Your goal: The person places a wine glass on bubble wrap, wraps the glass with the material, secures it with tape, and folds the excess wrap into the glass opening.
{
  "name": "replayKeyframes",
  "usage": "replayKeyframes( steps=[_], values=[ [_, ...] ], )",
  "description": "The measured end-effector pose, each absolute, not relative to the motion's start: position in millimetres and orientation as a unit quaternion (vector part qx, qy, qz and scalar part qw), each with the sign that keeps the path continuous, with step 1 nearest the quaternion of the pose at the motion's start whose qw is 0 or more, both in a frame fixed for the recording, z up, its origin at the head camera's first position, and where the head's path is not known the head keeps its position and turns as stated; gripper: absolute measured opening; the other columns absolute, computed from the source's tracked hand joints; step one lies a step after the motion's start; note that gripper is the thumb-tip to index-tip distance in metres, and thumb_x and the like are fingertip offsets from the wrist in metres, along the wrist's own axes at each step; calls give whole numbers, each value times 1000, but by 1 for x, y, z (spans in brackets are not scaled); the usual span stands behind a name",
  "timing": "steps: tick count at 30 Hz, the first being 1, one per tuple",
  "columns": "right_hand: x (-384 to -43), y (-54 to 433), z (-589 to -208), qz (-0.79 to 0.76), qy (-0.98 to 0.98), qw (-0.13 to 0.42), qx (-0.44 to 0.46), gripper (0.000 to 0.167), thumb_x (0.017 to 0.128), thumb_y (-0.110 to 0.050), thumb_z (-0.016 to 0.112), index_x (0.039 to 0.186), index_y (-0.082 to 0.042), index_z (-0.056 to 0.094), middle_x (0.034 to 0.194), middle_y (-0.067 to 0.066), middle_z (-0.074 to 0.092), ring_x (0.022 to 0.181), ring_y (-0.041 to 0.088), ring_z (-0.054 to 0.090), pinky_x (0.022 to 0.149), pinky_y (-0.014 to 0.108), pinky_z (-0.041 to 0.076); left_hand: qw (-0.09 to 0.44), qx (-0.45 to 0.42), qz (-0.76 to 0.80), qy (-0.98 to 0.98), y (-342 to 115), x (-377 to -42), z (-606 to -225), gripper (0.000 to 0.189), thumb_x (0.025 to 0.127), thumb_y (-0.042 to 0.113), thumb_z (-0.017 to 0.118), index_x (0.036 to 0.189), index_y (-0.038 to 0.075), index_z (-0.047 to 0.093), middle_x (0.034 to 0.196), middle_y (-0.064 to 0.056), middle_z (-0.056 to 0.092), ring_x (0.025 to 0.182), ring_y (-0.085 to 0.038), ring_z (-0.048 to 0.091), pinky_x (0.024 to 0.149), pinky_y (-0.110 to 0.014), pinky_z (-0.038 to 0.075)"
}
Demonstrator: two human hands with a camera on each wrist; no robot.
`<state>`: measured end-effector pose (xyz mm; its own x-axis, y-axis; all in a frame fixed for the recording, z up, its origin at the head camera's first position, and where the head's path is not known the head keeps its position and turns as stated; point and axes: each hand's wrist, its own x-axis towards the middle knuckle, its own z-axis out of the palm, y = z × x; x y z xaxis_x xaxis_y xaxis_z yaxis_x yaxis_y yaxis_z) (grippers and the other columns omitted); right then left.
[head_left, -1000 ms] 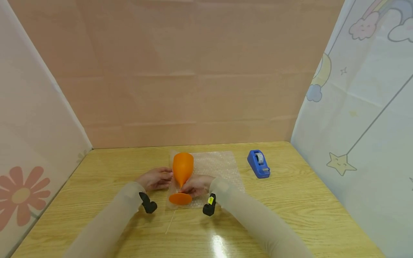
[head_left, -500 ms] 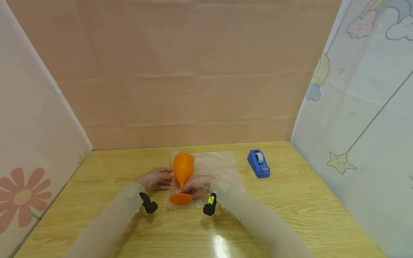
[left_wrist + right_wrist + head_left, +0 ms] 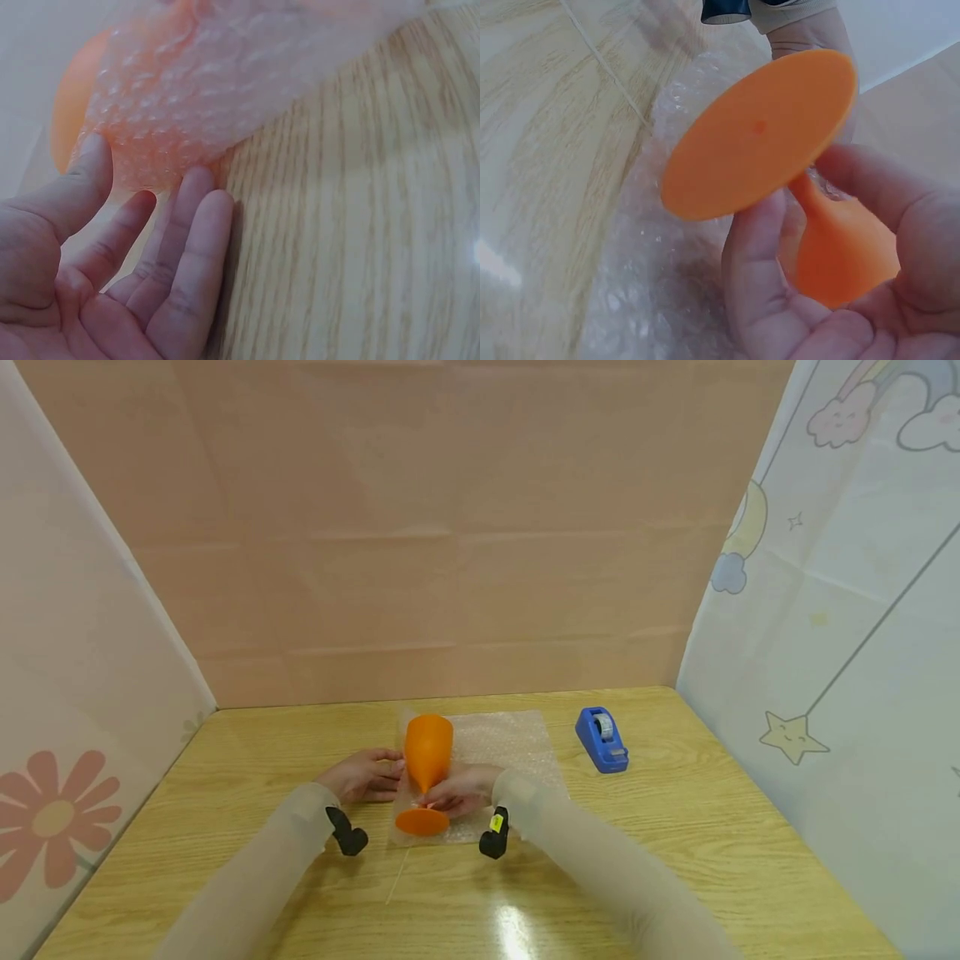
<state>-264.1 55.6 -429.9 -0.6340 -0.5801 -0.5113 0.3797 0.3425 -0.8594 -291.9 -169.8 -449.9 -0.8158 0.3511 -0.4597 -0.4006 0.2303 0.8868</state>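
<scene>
An orange goblet (image 3: 428,747) lies on its side on a sheet of bubble wrap (image 3: 510,739), bowl away from me and round foot toward me. My right hand (image 3: 461,789) holds it at the stem; the right wrist view shows thumb and fingers on either side of the stem (image 3: 802,187), just behind the foot (image 3: 757,135). My left hand (image 3: 365,775) is at the goblet's left. In the left wrist view the wrap's edge (image 3: 172,97) stands raised against the orange bowl (image 3: 75,97), with the left thumb (image 3: 94,161) touching it and the fingers fairly straight beside it.
A blue tape dispenser (image 3: 602,740) stands on the wooden table (image 3: 675,827) to the right of the wrap. A thin pale strip (image 3: 397,877) lies in front of the wrap. Printed sheets wall in the table at left and right, with a plain backdrop (image 3: 450,610) behind.
The goblet has shifted very slightly to the right, and my right hand and wrist have moved a little right with it. The left hand stays nearly still beside the wrap.
</scene>
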Motion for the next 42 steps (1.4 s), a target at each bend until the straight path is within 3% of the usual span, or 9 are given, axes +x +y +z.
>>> replayKeyframes(
  steps=[3,8,13,21,31,42],
  values=[
    [-266,60,-425,-562,713,416,-49,30,95,-25,62,114,-2,55,96,9,62,84,17,61,76,26,55,302,-18,622,722,-169,-291,-450,57,96,26,60,142,2,37,109,-10,59,93,-20,63,88,-38,55],
    [-270,68,-415,-534,765,360,-12,56,94,-46,58,108,8,57,90,16,66,74,19,66,74,31,58,299,-23,623,722,-167,-290,-449,56,96,25,60,142,2,37,105,-8,58,90,-19,62,86,-37,56],
    [-275,74,-411,-531,794,295,-7,66,95,-49,55,118,13,51,97,21,67,79,24,69,78,36,58,297,-24,623,723,-168,-290,-449,53,97,24,59,141,2,38,104,-8,58,89,-19,62,86,-38,56],
    [-281,71,-421,-595,750,286,29,62,96,-39,58,129,9,34,102,21,59,88,28,67,83,38,57,301,-31,621,723,-167,-290,-448,51,97,23,59,139,3,40,102,-7,60,88,-19,63,85,-38,56],
    [-285,67,-424,-605,739,296,20,51,98,-35,56,124,9,48,90,13,63,77,20,63,84,37,56,302,-29,619,724,-166,-292,-449,55,95,26,61,139,3,39,105,-9,60,91,-20,63,86,-39,56],
    [-284,70,-419,-621,720,309,17,42,100,-31,54,121,5,49,89,11,60,77,20,62,88,40,55,302,-9,631,714,-165,-291,-448,52,94,26,63,135,2,40,104,-9,63,89,-20,65,86,-40,56]
  ],
)
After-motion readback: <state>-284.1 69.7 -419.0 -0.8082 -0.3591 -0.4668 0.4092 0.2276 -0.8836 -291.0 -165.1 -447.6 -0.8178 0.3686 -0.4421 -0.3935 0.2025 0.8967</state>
